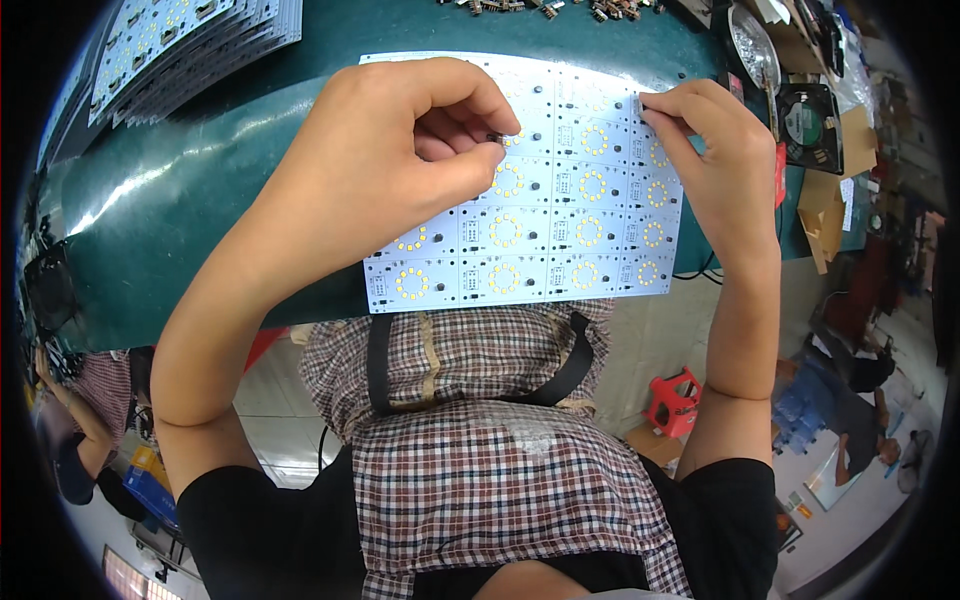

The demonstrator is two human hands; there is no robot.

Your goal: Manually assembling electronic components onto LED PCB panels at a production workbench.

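The white circuit board [570, 205] lies beneath my fingers, at the near edge of the green desk [140, 275], its rows of yellow squares set in rings. The fingers [488, 98] of my left hand [385, 150] are closed to a narrow pinch over the board's far half, left of its middle, and between thumb and forefinger I have a small dark part [494, 138]. My right hand [728, 150] reaches in at the board's far right corner, its thumb and forefinger nearly meeting on another dark piece [643, 104]. My fingertips cover most of both pieces, so I cannot make out their shape, nor tell whether either one touches the board. My left hand and wrist hide much of the board's far left portion, and my right fingers cover a bit of its right edge. Along its near side I cannot tell whether the board overhangs the desk, since that stretch of desk edge is hidden under it. At the desk's far left corner a stack of similar boards [190, 60] is cut off by the picture's upper edge, as are the loose small components [550, 9] at the desk's far edge. Toward the desk's right end, the clutter beside a dark square device [808, 128] is bent by the lens and hard to sort out.
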